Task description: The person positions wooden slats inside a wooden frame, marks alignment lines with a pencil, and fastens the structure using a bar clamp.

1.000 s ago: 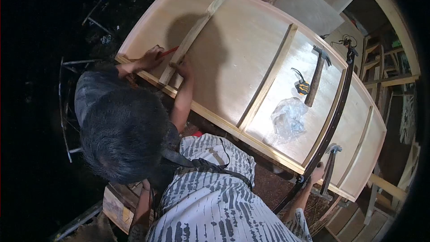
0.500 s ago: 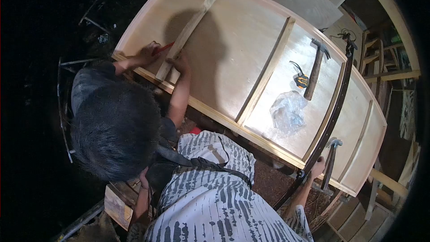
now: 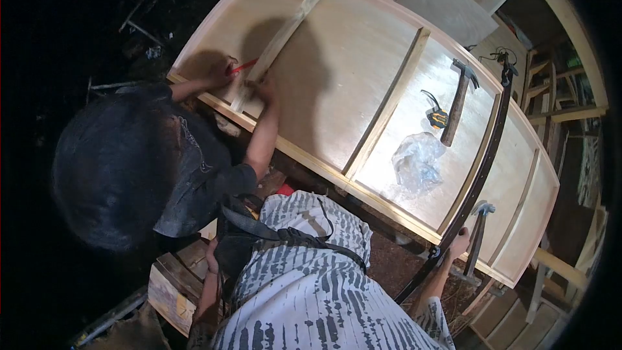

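Co-worker [image 3: 201, 178] has leaned aside, baring more near edge of the pale wood-framed panel [image 3: 356, 78], while the right hand [image 3: 459, 244] lies beside the long dark curved bar [image 3: 505, 102] crossing it and the left hand [image 3: 211, 257] beside a black fabric pouch [image 3: 233, 251], neither grip discernible.

Left hand [image 3: 212, 259] low, right hand [image 3: 459, 244] curled

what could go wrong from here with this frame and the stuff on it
The hammer beside your right hand lies by the panel's near edge, so a bump might knock it off. If the batten shifts under the co-worker's hand, a mark from the red tool could end up out of place.
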`<state>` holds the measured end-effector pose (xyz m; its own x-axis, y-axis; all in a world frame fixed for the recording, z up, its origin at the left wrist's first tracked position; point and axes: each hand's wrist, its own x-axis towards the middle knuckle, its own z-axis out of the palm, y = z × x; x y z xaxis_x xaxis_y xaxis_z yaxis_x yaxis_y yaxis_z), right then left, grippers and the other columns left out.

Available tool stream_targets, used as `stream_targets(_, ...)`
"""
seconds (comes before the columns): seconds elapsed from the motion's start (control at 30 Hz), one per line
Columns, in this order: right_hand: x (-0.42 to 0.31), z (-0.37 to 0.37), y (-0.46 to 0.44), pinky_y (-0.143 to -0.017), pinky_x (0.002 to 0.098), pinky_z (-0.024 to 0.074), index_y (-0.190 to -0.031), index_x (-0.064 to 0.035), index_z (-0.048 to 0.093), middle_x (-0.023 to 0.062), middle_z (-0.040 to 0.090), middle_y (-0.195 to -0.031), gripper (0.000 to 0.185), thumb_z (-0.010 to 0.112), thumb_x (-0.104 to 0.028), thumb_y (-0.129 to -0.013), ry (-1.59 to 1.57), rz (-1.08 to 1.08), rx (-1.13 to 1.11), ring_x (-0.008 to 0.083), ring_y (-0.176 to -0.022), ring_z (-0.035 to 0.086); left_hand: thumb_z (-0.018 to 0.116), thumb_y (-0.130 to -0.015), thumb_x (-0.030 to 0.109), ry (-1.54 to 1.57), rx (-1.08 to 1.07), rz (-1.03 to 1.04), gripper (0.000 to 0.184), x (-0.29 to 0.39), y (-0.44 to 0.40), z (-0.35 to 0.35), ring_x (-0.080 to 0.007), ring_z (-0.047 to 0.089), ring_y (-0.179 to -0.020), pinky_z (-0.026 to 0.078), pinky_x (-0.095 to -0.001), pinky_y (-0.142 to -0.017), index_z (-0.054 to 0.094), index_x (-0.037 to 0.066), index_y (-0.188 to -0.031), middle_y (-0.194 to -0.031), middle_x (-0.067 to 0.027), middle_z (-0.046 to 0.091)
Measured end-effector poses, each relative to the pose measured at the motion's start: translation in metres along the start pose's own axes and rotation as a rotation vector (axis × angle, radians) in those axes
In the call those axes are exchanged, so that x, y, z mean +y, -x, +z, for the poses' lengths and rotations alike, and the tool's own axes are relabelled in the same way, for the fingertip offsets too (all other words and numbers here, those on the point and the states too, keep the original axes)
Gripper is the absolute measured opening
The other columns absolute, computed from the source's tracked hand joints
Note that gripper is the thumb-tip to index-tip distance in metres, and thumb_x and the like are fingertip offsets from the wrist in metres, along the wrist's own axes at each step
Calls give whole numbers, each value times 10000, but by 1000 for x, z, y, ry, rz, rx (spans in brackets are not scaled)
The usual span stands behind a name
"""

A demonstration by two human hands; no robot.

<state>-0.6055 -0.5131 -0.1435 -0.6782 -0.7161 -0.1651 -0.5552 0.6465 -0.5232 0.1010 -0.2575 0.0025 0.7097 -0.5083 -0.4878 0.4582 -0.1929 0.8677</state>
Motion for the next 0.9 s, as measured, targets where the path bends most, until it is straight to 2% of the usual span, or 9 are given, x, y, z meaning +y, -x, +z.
stream_targets(0.13,-1,6,4,-706,468,521,-916,31,715,167,711,-740,590,607,-539,-1020,-1,-126,128,282,-687,674,665,-977,215,-19,-24,-64,244,-14,-2,9,-222,670,-938,561,-375,-803,704,67,-1166,-1027,-81,684)
stream_targets(0.17,-16,-4,7,-776,487,524,-1004,8,696,216,725,-894,414,734,-381,-868,1,43,10,397,-852,702,666,-976,213,-23,-28,-83,242,-16,-1,10,-221,669,-938,560,-375,-801,704,67,-1166,-1026,-79,683)
stream_targets(0.3,-29,-13,8,-746,478,510,-956,16,670,208,694,-849,415,725,-387,-876,16,79,-59,366,-784,671,670,-974,203,-51,-56,-187,236,-37,8,19,-214,666,-938,557,-373,-795,701,71,-1166,-1022,-74,679)
stream_targets(0.37,-39,-16,18,-717,481,501,-944,21,663,206,667,-803,425,715,-397,-887,0,-50,19,359,-739,646,672,-972,198,-66,-63,-241,233,-43,13,16,-211,665,-938,556,-372,-793,700,72,-1166,-1020,-71,677)
stream_targets(0.5,-40,-17,21,-725,478,493,-941,24,656,218,659,-812,516,675,-491,-935,85,-39,22,357,-728,581,676,-970,189,-100,-73,-375,227,-66,42,4,-205,662,-939,553,-370,-787,697,76,-1166,-1016,-66,673)
stream_targets(0.6,-20,-13,7,-730,490,493,-1002,31,657,223,666,-835,564,683,-527,-919,148,-69,-18,381,-752,608,678,-968,181,-125,-63,-475,224,-73,68,-3,-200,659,-939,551,-369,-782,696,78,-1166,-1014,-62,670)
stream_targets(0.67,-59,-32,23,-749,490,512,-1041,15,686,234,704,-895,584,651,-558,-931,153,-35,-62,398,-828,678,680,-966,177,-129,-68,-526,222,-76,71,-4,-197,658,-939,549,-368,-779,694,80,-1166,-1012,-59,668)
stream_targets(0.73,-80,-43,31,-762,488,526,-1048,10,709,244,719,-915,580,622,-557,-957,180,-35,-76,415,-876,707,682,-965,172,-133,-83,-558,220,-78,76,0,-194,656,-939,548,-367,-776,693,82,-1166,-1010,-56,666)
stream_targets(0.9,-81,-45,35,-771,521,520,-991,-1,722,237,722,-899,628,561,-609,-990,244,-59,-2,433,-865,698,687,-961,160,-176,-147,-627,217,-86,70,11,-186,652,-940,544,-364,-769,690,86,-1165,-1005,-49,661)
